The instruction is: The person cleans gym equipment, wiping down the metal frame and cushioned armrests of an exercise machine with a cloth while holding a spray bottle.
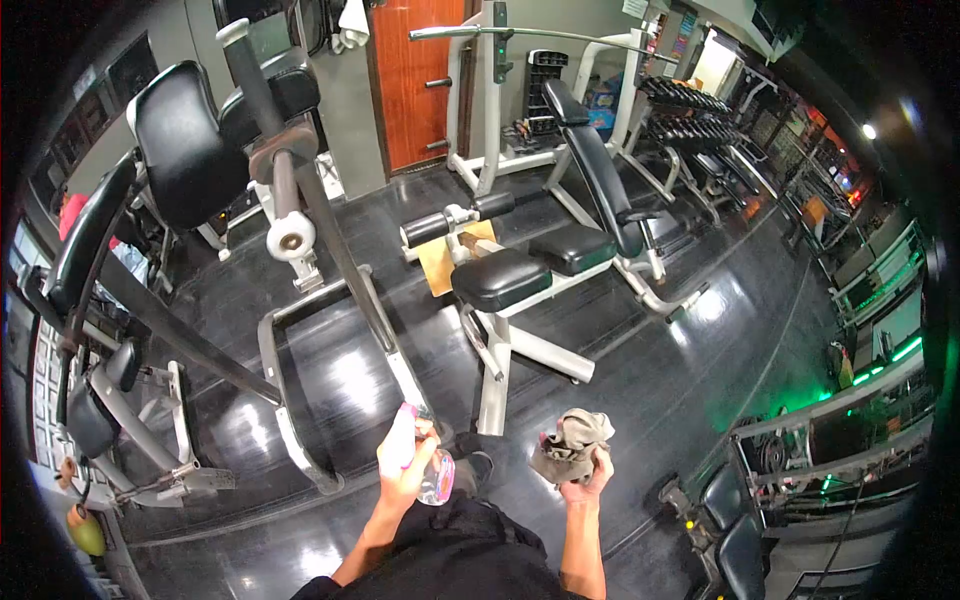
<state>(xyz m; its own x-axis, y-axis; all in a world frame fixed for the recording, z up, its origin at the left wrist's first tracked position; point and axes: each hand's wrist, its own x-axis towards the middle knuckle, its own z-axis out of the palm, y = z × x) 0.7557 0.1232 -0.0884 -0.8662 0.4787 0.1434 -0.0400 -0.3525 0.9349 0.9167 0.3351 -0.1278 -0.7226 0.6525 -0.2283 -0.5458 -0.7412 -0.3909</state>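
My left hand is wrapped round a clear spray bottle with a pink and white top and a colourful label. To the right, my right hand grips a crumpled grey-brown cloth, its fingers partly hidden by the folds. Both hands are apart, low in the view, above the dark floor. Beyond them stands a bench with black pads and a white frame. A yellow-orange cloth hangs by its foam rollers.
A machine with a black backrest and long metal bars stands at the left. Farther back are a barbell on a rack, a wooden door and dumbbell racks. Another black-padded bench is at the lower right. A person in red sits far left.
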